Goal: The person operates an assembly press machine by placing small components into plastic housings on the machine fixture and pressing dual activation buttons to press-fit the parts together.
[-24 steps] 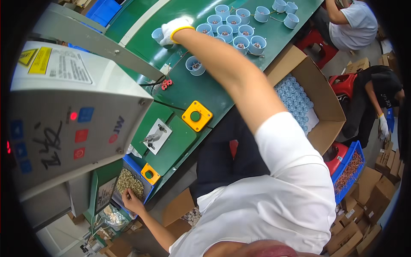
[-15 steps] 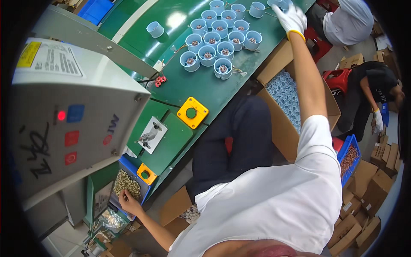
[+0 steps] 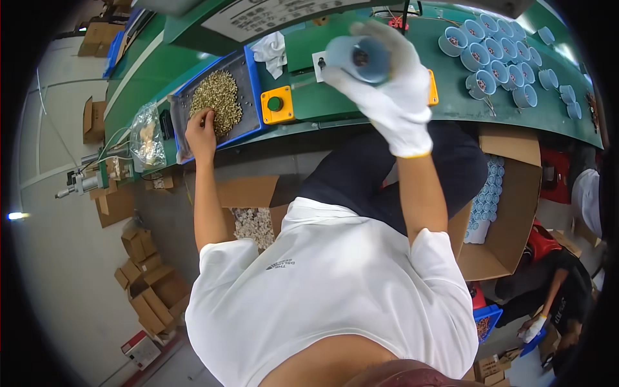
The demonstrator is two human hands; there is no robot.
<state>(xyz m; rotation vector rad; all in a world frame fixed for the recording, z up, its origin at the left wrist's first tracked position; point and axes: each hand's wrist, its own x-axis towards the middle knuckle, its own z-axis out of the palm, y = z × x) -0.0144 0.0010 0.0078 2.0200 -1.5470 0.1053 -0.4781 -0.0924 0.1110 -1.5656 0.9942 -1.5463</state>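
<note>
In my gloved right hand (image 3: 401, 106) is a light-blue plastic cup (image 3: 345, 57) with a dark part inside, held up above the bench's front edge. My fingers wrap round its side. Bare, my left hand (image 3: 201, 134) rests at the near edge of a heap of small brass-coloured pieces (image 3: 219, 93) in a blue tray (image 3: 256, 84). Its fingertips are pinched together; whatever they hold is too small to make out. Behind the raised cup shows part of a white fixture plate (image 3: 318, 67).
A yellow box with a green button (image 3: 276, 104) sits beside the tray, next to a white cloth (image 3: 269, 53). Several blue cups (image 3: 480, 84) stand at the bench's right. An open carton (image 3: 509, 238) holds more blue parts below. A co-worker's gloved hand (image 3: 532, 329) is at lower right.
My view has swung left. My right hand has come from the far cups back toward the fixture, now with a blue cup in it. The left hand stays at the brass pieces.
</note>
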